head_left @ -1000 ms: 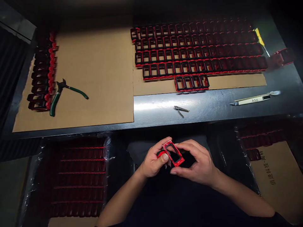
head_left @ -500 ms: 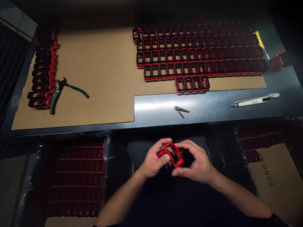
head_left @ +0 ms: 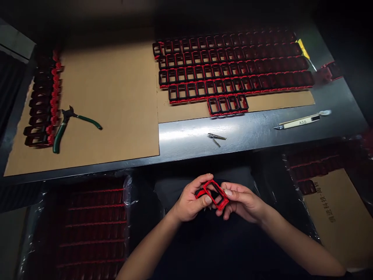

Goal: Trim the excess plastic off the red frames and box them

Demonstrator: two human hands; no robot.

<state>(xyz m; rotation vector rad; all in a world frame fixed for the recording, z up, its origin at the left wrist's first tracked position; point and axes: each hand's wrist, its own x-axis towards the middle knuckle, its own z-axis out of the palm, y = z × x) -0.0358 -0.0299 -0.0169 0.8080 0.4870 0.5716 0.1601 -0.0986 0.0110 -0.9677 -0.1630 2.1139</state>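
Observation:
A red and black frame (head_left: pixel 223 203) is held in front of my body, below the table's front edge. My left hand (head_left: pixel 190 200) grips its left side, with the thumb on the near face and a finger at the top corner. At its right side, my right hand (head_left: pixel 244 200) pinches the edge between thumb and fingers. Through the frame's rectangular opening some dark background shows. Several rows of similar red and black frames (head_left: pixel 199 72) stand on cardboard on the table above my hands.
Green-handled cutters (head_left: pixel 60 136) lie on the left cardboard (head_left: pixel 116 97), beside a column of frames (head_left: pixel 39 111). Nail clippers (head_left: pixel 217 137) and a cutter knife (head_left: pixel 301 121) rest on the metal table (head_left: pixel 186 136). Plastic-lined boxes with frames (head_left: pixel 96 223) stand below, left and right.
My right thumb has moved from below the frame onto its right edge, and the fingers have curled beneath. The frame has turned slightly. The whole view has shifted a little.

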